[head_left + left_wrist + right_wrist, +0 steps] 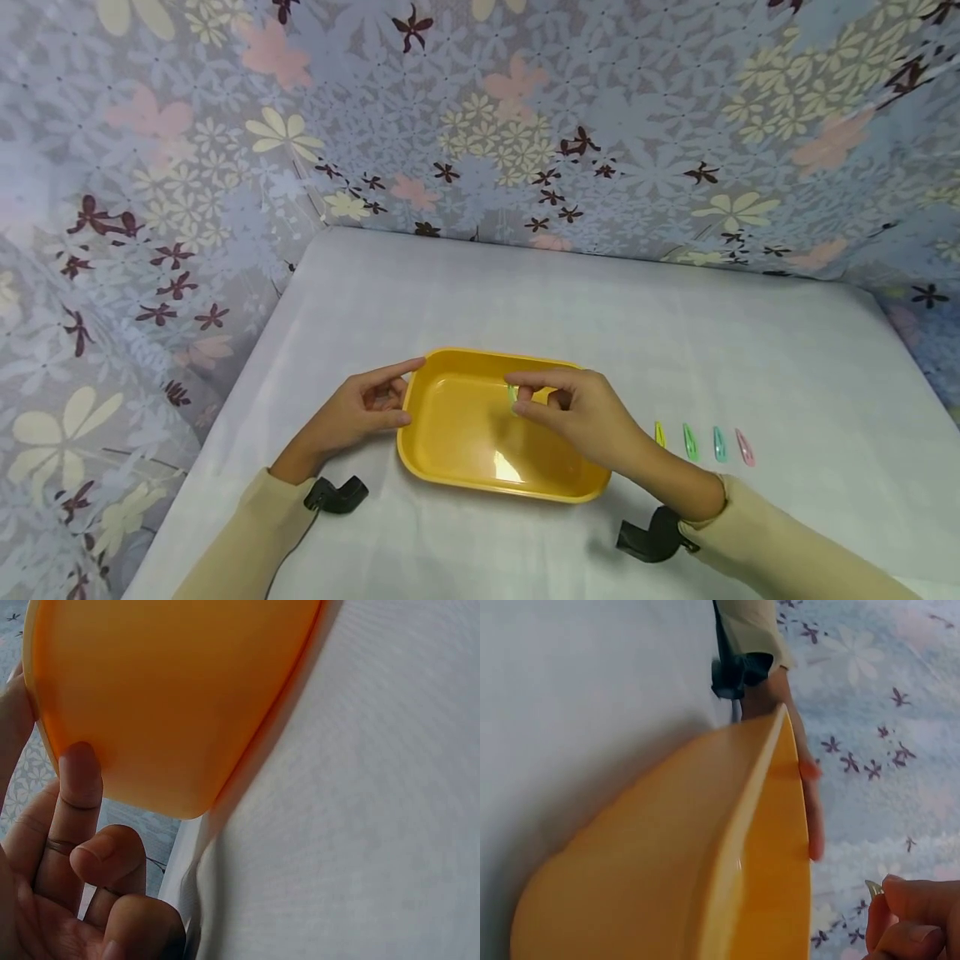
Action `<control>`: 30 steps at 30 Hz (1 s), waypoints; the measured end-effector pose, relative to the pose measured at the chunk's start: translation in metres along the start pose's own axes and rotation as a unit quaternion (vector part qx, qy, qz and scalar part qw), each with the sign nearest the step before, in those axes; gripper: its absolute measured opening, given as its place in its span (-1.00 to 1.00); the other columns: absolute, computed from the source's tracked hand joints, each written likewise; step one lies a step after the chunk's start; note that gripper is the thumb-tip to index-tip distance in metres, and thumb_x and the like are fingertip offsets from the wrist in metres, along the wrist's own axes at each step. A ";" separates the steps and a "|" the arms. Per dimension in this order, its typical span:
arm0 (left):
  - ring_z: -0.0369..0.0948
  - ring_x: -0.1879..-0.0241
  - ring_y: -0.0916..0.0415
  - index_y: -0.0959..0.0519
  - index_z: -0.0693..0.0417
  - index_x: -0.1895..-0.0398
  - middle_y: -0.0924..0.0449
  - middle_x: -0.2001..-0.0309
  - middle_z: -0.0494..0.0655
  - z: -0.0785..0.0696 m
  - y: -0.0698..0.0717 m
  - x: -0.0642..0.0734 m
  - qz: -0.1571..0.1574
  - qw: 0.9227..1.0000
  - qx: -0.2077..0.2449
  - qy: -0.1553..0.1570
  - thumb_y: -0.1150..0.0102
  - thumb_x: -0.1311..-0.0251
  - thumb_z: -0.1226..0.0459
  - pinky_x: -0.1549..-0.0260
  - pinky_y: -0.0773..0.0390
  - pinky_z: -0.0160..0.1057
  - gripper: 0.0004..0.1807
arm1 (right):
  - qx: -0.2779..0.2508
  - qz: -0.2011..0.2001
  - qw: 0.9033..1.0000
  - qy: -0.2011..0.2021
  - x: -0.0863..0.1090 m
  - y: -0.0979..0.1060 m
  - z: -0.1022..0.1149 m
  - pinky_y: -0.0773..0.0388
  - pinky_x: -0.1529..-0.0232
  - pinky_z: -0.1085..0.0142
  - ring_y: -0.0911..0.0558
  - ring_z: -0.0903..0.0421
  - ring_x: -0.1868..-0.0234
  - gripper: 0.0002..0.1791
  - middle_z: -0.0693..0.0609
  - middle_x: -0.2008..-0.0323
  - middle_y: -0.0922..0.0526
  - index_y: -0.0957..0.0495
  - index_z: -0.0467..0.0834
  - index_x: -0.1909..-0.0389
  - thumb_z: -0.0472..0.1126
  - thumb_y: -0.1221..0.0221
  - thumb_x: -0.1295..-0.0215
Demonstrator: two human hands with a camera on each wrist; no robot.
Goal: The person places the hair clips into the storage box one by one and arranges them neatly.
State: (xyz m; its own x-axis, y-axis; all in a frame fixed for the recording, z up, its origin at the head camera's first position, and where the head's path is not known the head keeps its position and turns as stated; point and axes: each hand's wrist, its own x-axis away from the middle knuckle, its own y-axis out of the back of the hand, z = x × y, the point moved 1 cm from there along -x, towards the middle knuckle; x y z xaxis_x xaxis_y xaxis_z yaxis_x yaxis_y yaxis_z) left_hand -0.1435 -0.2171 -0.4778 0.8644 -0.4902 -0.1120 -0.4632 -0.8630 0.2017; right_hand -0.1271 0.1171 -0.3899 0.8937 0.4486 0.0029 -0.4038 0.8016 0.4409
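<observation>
My right hand (573,404) pinches a small light green snap hair clip (512,395) between thumb and index finger, over the inside of a yellow plastic tray (465,479). In the right wrist view the clip (874,888) pokes out from the fingertips, above the level of the tray rim. At the tray's left end, my left hand (369,404) has its thumb and index fingertips against the outside of the rim. The left wrist view shows one fingertip (79,769) against the outer wall, with other fingers loosely bent below. The tray floor shows no clips in the part not hidden by my right hand.
Several hair clips lie in a row right of the tray: a yellow one (660,434), a green one (690,442), a teal one (720,444) and a pink one (745,447). A white cloth (525,292) covers the table. Flowered fabric (480,125) hangs behind and at the sides.
</observation>
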 end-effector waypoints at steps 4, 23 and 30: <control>-0.18 0.42 -0.32 -0.40 0.05 -0.49 -0.58 0.18 0.10 -0.001 0.002 0.000 0.002 1.000 0.005 -0.003 -0.44 -0.21 0.38 0.43 -0.36 -0.31 -0.24 | -0.004 0.012 1.000 -0.013 -0.008 -0.013 0.001 -0.07 0.70 0.40 -0.15 0.25 0.74 -0.69 0.09 0.30 -0.70 -0.74 -0.09 -0.05 -0.16 -0.40 -0.31; -0.18 0.44 -0.31 -0.39 -0.03 -0.50 -0.58 0.22 0.06 0.001 0.001 0.001 0.003 1.000 0.001 0.001 -0.41 -0.23 0.40 0.42 -0.36 -0.31 -0.25 | 0.042 0.056 0.997 -0.035 -0.049 -0.086 -0.003 -0.47 0.39 0.40 -0.53 0.21 0.43 -0.78 0.20 0.39 -0.66 -0.75 -0.11 0.05 -0.28 -0.37 -0.29; -0.19 0.47 -0.29 -0.39 0.01 -0.50 -0.58 0.23 0.08 0.003 -0.001 -0.001 0.004 1.000 0.006 -0.003 -0.39 -0.24 0.43 0.44 -0.35 -0.30 -0.26 | 0.050 0.050 0.997 -0.025 -0.065 -0.099 -0.010 -0.54 0.26 0.36 -0.59 0.20 0.35 -0.81 0.18 0.42 -0.67 -0.75 -0.15 0.10 -0.34 -0.35 -0.27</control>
State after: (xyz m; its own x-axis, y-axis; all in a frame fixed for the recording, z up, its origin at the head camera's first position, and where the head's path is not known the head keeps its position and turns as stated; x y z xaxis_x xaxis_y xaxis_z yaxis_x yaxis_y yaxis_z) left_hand -0.1445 -0.2162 -0.4805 0.8594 -0.4977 -0.1171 -0.4725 -0.8606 0.1902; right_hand -0.1476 0.0125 -0.4430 0.8599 0.5016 0.0942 -0.4713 0.7096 0.5238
